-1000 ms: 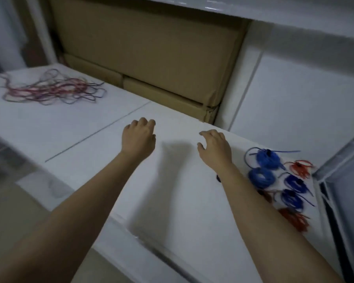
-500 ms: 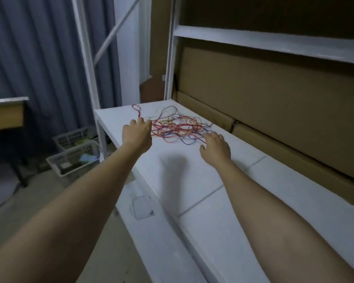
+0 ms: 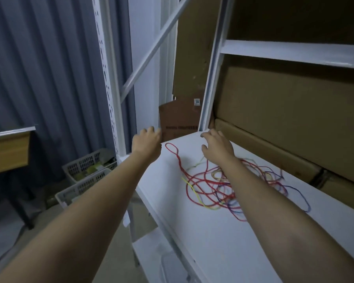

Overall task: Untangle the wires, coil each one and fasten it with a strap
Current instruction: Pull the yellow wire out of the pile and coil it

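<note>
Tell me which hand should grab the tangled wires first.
Probably the right hand: it hovers open directly over the far part of the tangled wires on the shelf. The left hand is near the shelf's corner, beside the red loop.

I am reaching both bare arms forward over a white tabletop (image 3: 223, 237). My left hand (image 3: 146, 142) is hovering past the tabletop's far left corner, fingers loosely curled and holding nothing. My right hand (image 3: 218, 147) is hanging above the far end of a tangle of wires (image 3: 215, 186), red, yellow, blue and purple, lying loose on the tabletop. Cardboard boxes (image 3: 290, 111) are standing behind them, and grey plastic baskets (image 3: 84, 172) are sitting on the floor to the left.
</note>
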Demonstrator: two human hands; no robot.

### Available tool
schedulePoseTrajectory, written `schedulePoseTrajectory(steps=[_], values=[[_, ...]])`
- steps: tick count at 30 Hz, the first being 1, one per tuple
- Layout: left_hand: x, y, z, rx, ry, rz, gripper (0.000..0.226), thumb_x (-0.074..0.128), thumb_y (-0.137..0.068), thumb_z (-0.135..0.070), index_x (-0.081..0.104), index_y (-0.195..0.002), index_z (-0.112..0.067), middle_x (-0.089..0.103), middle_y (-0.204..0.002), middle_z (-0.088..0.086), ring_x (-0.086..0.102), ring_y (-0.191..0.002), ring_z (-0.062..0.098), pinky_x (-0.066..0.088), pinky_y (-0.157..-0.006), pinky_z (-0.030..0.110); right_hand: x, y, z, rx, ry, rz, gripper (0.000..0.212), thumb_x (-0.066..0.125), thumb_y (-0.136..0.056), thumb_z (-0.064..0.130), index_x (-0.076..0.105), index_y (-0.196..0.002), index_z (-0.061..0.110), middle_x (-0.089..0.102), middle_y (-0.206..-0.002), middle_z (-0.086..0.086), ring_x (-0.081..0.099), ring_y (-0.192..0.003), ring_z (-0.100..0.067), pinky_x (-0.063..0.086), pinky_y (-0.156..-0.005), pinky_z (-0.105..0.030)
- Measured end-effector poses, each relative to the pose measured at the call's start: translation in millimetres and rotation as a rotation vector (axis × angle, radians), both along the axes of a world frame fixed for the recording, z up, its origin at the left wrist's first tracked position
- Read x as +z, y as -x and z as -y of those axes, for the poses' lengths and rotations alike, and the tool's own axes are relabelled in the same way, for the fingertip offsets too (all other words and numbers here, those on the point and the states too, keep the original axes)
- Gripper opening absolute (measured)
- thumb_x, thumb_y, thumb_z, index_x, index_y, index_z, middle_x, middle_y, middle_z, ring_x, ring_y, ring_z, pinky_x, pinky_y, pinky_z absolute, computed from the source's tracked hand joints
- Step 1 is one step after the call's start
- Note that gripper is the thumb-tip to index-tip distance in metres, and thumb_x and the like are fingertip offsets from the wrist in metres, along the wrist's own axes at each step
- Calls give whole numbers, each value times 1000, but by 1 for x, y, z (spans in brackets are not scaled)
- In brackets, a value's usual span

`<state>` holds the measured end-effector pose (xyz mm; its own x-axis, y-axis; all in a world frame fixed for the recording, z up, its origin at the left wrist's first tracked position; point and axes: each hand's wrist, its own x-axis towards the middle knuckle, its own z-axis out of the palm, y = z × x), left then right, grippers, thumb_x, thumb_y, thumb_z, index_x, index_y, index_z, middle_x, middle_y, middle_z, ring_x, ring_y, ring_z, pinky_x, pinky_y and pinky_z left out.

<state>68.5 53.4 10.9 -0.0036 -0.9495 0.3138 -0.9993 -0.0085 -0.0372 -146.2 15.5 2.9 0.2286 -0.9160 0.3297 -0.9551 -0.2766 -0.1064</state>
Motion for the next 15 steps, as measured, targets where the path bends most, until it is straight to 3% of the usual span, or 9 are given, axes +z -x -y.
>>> schedulePoseTrajectory(steps=[5,7,9,13,15], values=[[-19,-13,82,-107,-25,-15,36,49,-97,-24,41,-131,-13,49,-125,11,51,-109,30,50,-84,40,-16,-12,78,44,-330,-4,32,49,-95,27,61,-123,19,51,-133,-6,41,-125,-26,42,-96,-38],[-26,-12,107,-173,-59,-27,37,49,-97,-27,40,-131,-15,48,-126,10,50,-109,29,50,-82,40,-19,-9,90,72,-498,135,32,54,-93,41,70,-105,16,65,-113,-5,56,-106,-22,46,-86,-33],[-31,-5,128,-252,-75,-20,40,50,-97,-31,39,-133,-16,47,-129,9,49,-112,29,48,-82,39,-16,-5,90,66,-600,233,38,63,-85,52,72,-87,15,69,-91,-3,60,-83,-16,44,-72,-27],[-41,23,154,-457,-81,12,42,48,-98,-34,41,-134,-14,47,-128,9,48,-115,30,46,-80,39,-13,15,80,20,-653,86,26,72,-80,43,74,-87,19,69,-87,5,62,-83,-12,47,-71,-27],[-50,37,161,-586,-95,-13,41,45,-98,-38,45,-132,-16,49,-127,8,48,-116,29,46,-83,40,-16,25,72,-35,-572,4,18,69,-84,32,74,-90,16,67,-85,5,58,-81,-12,45,-69,-26]])
